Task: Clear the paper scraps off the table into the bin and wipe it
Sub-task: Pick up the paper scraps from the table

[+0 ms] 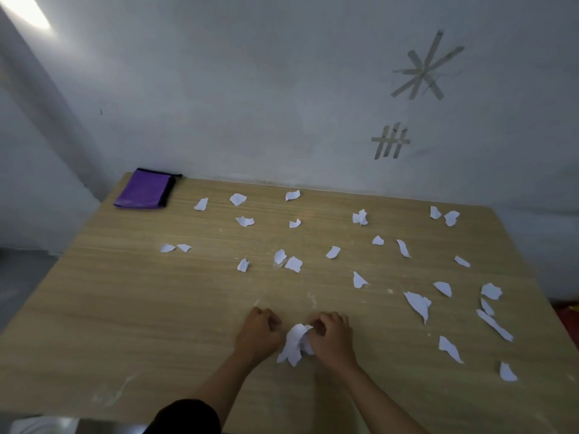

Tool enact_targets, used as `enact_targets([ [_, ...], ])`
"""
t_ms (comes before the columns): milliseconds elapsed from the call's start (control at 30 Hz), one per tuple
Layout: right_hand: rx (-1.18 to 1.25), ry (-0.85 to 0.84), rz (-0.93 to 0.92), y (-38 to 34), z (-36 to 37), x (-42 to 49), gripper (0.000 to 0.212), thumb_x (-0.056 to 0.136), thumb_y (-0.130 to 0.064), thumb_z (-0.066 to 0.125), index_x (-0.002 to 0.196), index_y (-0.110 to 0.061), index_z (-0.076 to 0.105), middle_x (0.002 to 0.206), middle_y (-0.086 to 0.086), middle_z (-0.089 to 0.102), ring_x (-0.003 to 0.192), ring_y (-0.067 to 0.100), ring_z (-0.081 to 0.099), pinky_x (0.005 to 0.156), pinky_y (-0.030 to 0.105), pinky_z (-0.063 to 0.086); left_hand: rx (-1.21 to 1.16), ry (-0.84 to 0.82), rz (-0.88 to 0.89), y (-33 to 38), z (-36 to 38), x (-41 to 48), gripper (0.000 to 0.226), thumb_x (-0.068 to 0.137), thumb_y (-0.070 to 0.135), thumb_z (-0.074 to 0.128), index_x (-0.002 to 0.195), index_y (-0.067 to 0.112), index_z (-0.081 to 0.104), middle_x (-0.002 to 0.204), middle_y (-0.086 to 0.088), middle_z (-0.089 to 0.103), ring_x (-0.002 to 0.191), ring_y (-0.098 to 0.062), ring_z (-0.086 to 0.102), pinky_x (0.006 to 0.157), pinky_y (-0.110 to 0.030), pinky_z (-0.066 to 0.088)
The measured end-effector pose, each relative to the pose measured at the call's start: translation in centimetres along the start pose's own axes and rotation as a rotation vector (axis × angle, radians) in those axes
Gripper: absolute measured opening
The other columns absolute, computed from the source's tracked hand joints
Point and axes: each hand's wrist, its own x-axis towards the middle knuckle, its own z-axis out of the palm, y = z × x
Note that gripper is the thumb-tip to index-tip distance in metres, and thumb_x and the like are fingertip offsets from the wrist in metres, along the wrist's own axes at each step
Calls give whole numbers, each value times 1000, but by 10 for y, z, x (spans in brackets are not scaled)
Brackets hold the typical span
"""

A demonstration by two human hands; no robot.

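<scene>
On table, R hand grips paper wad; L hand fisted (just beside it).

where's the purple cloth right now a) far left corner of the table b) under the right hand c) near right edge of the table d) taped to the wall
a: the purple cloth lies folded at the far left corner of the table, against the wall side, with the nearest paper scrap lying apart from it to its right.
</scene>
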Motion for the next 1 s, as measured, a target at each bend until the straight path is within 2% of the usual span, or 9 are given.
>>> enact_targets([
  [133, 35, -10, -2, 2, -7, 22, 18, 86, -12, 49, 92, -20, 64, 99, -1, 62, 103, 18, 44, 86, 29, 41, -30, 89, -78, -4, -17, 19, 19, 85, 8, 53, 100, 9, 64, 104, -7, 51, 91, -22, 57, 84, -29, 47],
  [267, 71, -35, -10, -10, -13, 47, 21, 89, -8, 46, 90, -20, 62, 96, -2, 58, 102, 15, 43, 83, 23, 39, -117, 234, -124, -5, -42, 49, 26, 84, 1, 50, 109, 4, 54, 113, -14, 46, 97, -28, 53, 86, -34, 44],
  [400, 41, 26, -23, -31, -16, 77, 27, 89, -6, 42, 92, -17, 66, 101, 2, 62, 103, 20, 44, 87, 31, 42, -112, 343, -109, -3, -62, 76, 34, 84, 7, 55, 118, 12, 52, 113, -14, 49, 103, -30, 51, 84, -37, 45],
  [500, 9, 32, -83, -48, -16, 98, 25, 89, -9, 44, 95, -18, 67, 103, 0, 65, 101, 20, 53, 89, 37, 45, 30, 365, -73, -5, -70, 92, 30, 83, 21, 62, 114, 20, 61, 110, -9, 54, 106, -28, 51, 86, -38, 45],
  [633, -26, 35, -187, -69, -14, 121, 26, 92, -12, 47, 107, -20, 66, 112, -2, 66, 104, 17, 58, 94, 37, 44, 4, 318, -63, -11, -67, 105, 27, 83, 18, 64, 109, 13, 64, 109, -10, 56, 106, -27, 51, 87, -38, 46],
  [733, -6, -11, -213, -78, -9, 133, 30, 92, -14, 48, 118, -20, 59, 120, 0, 62, 113, 20, 54, 100, 37, 39, -15, 318, -42, -17, -65, 110, 16, 82, 14, 65, 96, 9, 68, 102, -11, 59, 98, -26, 53, 83, -38, 49],
  [833, -121, -60, -172, -85, -2, 139, 32, 94, -22, 45, 126, -21, 50, 125, -1, 55, 118, 20, 47, 100, 37, 35, -3, 335, -9, -21, -67, 110, 7, 81, 15, 66, 86, 11, 69, 98, -7, 58, 96, -24, 52, 80, -35, 48],
  [1000, -306, 59, -111, -89, 22, 134, 37, 92, -32, 44, 128, -24, 48, 126, -3, 53, 118, 19, 42, 96, 34, 31, -29, 349, -17, -22, -68, 109, 11, 85, 22, 62, 86, 12, 66, 93, -2, 55, 95, -21, 52, 77, -32, 47],
])
